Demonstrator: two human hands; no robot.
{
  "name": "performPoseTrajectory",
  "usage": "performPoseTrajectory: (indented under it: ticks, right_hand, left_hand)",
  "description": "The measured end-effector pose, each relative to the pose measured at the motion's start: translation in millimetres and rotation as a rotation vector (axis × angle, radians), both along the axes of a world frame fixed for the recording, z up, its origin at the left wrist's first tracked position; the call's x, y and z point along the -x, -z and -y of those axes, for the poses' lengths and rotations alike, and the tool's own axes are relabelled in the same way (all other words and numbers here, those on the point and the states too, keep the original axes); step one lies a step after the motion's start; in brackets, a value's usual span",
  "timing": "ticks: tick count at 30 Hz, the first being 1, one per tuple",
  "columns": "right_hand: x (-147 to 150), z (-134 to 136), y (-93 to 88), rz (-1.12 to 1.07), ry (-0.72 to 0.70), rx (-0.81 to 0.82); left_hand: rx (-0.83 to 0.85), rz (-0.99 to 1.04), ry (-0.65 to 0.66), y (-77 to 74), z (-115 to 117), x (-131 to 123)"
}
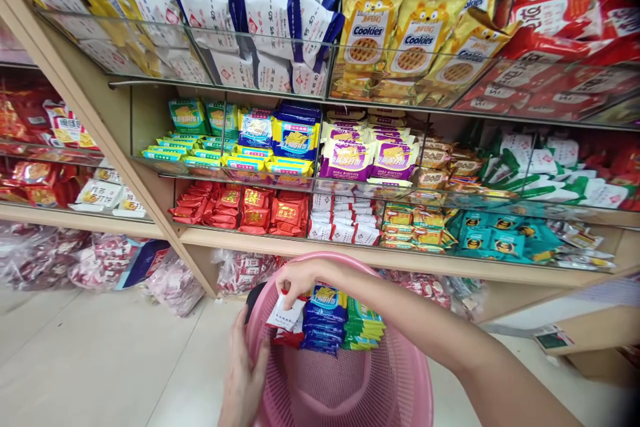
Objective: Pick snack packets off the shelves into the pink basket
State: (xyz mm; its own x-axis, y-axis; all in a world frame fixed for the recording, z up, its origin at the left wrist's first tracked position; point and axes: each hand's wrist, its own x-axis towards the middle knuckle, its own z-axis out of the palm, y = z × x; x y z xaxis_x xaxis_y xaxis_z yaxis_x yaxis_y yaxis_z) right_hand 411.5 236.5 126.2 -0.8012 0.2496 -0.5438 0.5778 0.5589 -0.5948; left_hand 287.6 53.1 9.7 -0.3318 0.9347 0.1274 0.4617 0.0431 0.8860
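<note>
A pink mesh basket (407, 383) is below me, tilted toward the shelves. My left hand (243, 373) is closed on its left rim, the thumb on the inner side and some fingers hidden behind the wall. Over the far rim reaches my right hand (299, 279), pinching a small white snack packet (287, 312) with red ends. That packet is at the top of a few similar ones. Beside it in the basket stand a stack of blue biscuit packets (323, 330) and a stack of green biscuit packets (363, 323).
Shelves with glass fronts rise ahead, holding white-and-blue packets (265, 17), yellow cookie bags (367, 27), purple soda biscuits (345, 157), red packets (290, 212) and teal packets (507, 240). Clear plastic bags of goods (175, 283) lie on the tiled floor (105, 353) under the lowest shelf.
</note>
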Motion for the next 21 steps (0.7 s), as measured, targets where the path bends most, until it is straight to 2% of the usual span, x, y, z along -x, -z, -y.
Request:
performPoseTrajectory:
  ticks: [6, 11, 15, 21]
  right_hand:
    - [23, -8, 8.7, 0.117, -0.095, 0.069]
    - [27, -12, 17.8, 0.178, -0.13, 0.124]
    - [21, -16, 20.8, 0.166, -0.085, 0.133]
    - [13, -12, 27.8, 0.034, 0.083, -0.009]
  left_hand:
    - [0.031, 0.013, -0.015, 1.5, 1, 0]
    - [0.057, 0.034, -0.012, 2.0, 0, 0]
    - [0.057, 0.052, -0.032, 2.1, 0, -1]
    - [0.066, 0.088, -0.029, -1.2, 0, -4]
